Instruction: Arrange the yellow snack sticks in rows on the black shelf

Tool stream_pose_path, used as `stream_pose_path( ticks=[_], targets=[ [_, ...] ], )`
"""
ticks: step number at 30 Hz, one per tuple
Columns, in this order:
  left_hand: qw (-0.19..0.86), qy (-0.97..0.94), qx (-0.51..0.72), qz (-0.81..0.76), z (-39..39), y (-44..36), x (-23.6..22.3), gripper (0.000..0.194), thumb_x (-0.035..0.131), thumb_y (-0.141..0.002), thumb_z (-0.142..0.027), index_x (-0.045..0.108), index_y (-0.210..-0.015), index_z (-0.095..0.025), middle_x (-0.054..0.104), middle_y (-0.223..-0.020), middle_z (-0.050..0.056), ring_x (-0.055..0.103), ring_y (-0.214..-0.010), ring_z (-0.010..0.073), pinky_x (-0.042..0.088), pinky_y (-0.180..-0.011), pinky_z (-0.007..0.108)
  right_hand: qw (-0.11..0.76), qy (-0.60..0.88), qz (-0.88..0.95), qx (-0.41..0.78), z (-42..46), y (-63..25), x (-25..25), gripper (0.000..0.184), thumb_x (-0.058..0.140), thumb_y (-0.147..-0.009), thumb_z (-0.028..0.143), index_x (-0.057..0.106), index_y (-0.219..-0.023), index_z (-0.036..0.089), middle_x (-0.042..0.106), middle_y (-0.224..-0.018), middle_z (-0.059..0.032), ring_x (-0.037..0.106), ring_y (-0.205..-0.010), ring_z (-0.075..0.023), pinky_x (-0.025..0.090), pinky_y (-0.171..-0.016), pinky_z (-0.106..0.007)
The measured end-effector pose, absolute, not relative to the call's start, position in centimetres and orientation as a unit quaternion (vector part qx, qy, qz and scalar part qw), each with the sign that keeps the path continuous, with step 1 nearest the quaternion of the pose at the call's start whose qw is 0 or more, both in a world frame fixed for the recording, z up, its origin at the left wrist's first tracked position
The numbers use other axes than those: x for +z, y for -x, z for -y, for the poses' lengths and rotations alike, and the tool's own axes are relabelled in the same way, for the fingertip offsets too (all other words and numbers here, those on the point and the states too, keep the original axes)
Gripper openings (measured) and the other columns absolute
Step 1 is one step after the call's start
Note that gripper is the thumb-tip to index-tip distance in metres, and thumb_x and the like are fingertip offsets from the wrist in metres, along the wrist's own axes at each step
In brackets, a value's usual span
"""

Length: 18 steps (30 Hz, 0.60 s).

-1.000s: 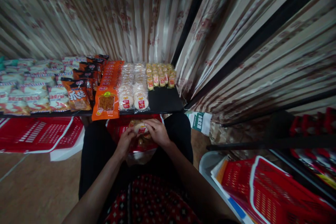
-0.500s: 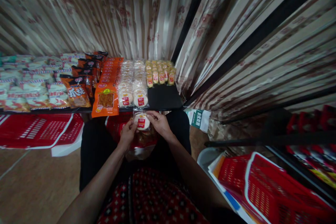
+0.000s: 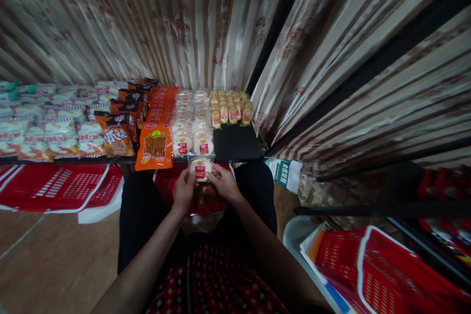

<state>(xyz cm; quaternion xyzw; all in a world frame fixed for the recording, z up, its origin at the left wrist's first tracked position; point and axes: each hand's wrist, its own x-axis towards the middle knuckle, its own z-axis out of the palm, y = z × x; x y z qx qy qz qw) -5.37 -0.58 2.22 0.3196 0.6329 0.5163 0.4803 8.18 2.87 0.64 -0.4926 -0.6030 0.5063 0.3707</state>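
Note:
Between my two hands is a clear packet of round white rice crackers [image 3: 200,169] with a red label, held just in front of the shelf edge. My left hand [image 3: 184,186] pinches its left side, and my right hand [image 3: 223,181] pinches the right side. Directly beyond it on the black shelf [image 3: 235,144] lie two columns of matching cracker packets [image 3: 183,143]. Below my hands, a red basket [image 3: 167,181] sits between my knees, with a clear bag partly showing; its contents are hard to make out.
Orange snack-stick packs [image 3: 156,147], orange-and-black bags [image 3: 118,135] and white snack bags [image 3: 61,137] fill the shelf's left. Small yellow packets [image 3: 231,113] stand at the back right. Red baskets [image 3: 62,186] are under the shelf and at lower right. A curtain [image 3: 165,24] hangs behind.
The view has shifted slightly, so the scene sits lower and further right. My right hand has moved down along the cracker packet's side; both hands still hold it.

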Motion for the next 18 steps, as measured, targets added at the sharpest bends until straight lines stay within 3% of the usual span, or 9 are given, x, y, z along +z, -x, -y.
stream_pose_path(
  ticks=[9, 18],
  targets=[
    [0.330, -0.407, 0.515, -0.678, -0.2, 5.4, 2.8, 0.032, 0.061, -0.074, -0.026, 0.058, -0.105, -0.018, 0.063, -0.104, 0.009, 0.059, -0.092, 0.0200, 0.046, -0.083, 0.030, 0.407, 0.524, 0.646, 0.378, -4.6, -7.3, 0.9, 0.022, 0.056, -0.078, 0.031, 0.066, -0.094, 0.020, 0.056, -0.082, -0.0013, 0.057, -0.069, -0.0121, 0.049, -0.065, -0.023],
    [0.242, -0.484, 0.510, -0.668, -2.1, 4.2, 3.0, 0.048, 0.061, -0.076, -0.030, 0.051, -0.121, -0.016, 0.057, -0.114, 0.014, 0.054, -0.107, 0.0252, 0.041, -0.094, 0.037, 0.433, 0.581, 0.611, 0.320, -6.5, -7.8, 1.0, 0.028, 0.057, -0.077, 0.030, 0.062, -0.103, 0.020, 0.062, -0.087, -0.0030, 0.057, -0.071, -0.0140, 0.050, -0.068, -0.026]
  ],
)
